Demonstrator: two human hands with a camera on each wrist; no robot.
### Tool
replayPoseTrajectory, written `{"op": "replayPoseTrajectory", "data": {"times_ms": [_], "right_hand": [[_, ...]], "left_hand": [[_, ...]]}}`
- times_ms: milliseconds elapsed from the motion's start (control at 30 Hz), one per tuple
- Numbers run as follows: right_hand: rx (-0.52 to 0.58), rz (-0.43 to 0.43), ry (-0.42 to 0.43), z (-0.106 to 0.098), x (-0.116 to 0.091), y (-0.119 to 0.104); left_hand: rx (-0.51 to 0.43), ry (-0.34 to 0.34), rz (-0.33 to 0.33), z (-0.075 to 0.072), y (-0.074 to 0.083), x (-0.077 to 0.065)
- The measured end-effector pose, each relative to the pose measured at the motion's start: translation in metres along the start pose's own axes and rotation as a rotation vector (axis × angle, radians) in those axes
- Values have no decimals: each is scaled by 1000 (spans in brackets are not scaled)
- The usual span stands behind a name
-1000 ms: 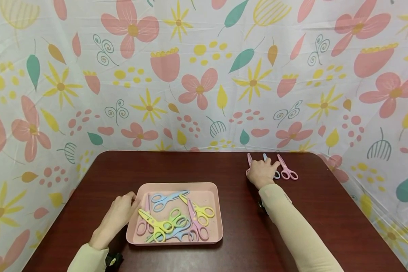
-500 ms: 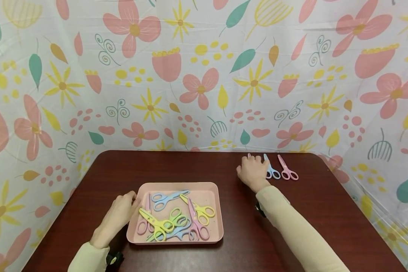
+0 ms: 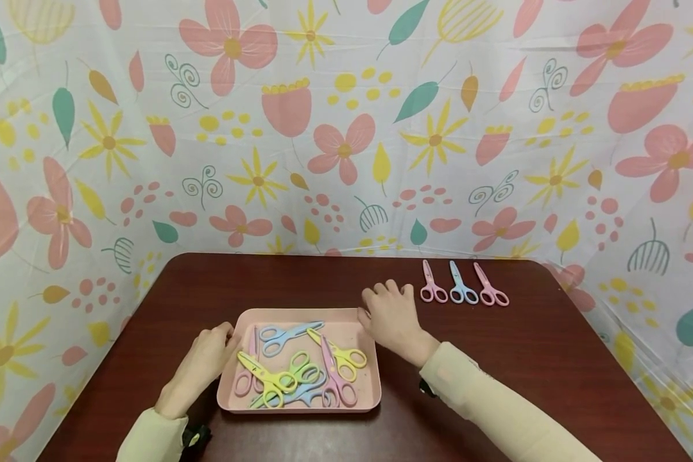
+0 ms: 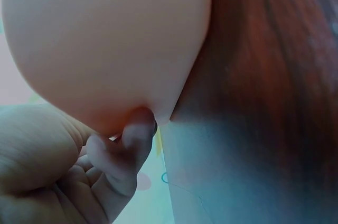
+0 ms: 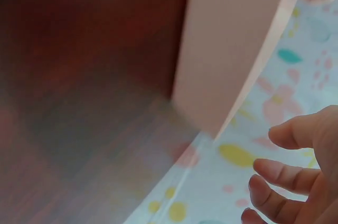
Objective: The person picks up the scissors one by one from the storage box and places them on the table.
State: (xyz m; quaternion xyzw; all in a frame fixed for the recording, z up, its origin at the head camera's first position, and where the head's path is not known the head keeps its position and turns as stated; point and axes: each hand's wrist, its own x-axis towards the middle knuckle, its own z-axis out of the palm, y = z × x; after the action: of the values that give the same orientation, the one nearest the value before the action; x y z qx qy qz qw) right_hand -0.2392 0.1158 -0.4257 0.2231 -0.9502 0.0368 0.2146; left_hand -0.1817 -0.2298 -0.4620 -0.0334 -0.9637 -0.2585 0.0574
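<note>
My left hand (image 3: 201, 360) grips the left rim of a pink tray (image 3: 346, 326); the left wrist view shows the left hand (image 4: 68, 182) with its fingers at the tray's edge (image 4: 105, 49). Inside the tray lie several scissors, among them yellow scissors (image 3: 258, 370), blue scissors (image 3: 297, 332) and pink scissors (image 3: 329, 361), partly overlapping. By the tray's far right corner is my right hand (image 3: 394, 321), holding nothing. In the right wrist view the right hand (image 5: 317, 166) has loosely bent, spread fingers, apart from the tray wall (image 5: 227, 39).
Three scissors stand in a row at the back right of the dark wooden table (image 3: 496, 359): pink scissors (image 3: 428, 273), blue scissors (image 3: 457, 276) and more pink scissors (image 3: 482, 278). A flowered cloth (image 3: 346, 128) hangs behind the table.
My right hand has left the leftmost pink scissors in the back row and moved left and nearer, to the tray's right side. The left hand stays at the tray's rim.
</note>
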Motion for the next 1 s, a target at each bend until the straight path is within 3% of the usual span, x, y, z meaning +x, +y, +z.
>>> {"op": "replayPoseTrajectory", "data": {"times_ms": [700, 1000], "right_hand": [[-4, -243, -153, -19, -50, -58], [26, -245, -257, -18, -58, -71]], "left_hand": [[3, 9, -13, 0, 0, 1], [5, 9, -6, 1, 0, 1]]}}
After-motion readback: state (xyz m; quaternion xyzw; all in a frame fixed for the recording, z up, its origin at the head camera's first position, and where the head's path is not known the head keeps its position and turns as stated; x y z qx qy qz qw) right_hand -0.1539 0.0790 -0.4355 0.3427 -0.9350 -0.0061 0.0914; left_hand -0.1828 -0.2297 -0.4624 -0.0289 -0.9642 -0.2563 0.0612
